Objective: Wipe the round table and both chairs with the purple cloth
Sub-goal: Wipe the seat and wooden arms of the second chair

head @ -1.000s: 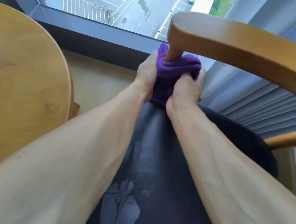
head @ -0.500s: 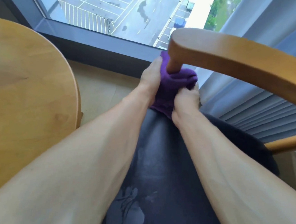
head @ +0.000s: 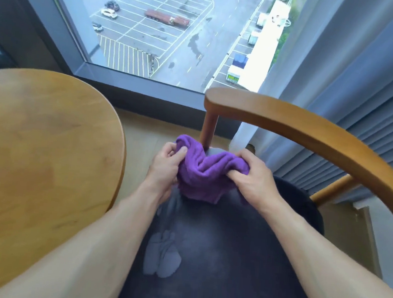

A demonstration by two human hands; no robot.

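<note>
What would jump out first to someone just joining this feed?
The purple cloth, bunched at center over the chair's dark seat, gripped by the left hand and right hand. The chair's curved wooden armrest arcs at right; the round table fills the left.

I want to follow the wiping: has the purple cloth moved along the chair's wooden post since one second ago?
Yes. The purple cloth went down the wooden post: earlier it wrapped the top under the armrest, now the base.
</note>
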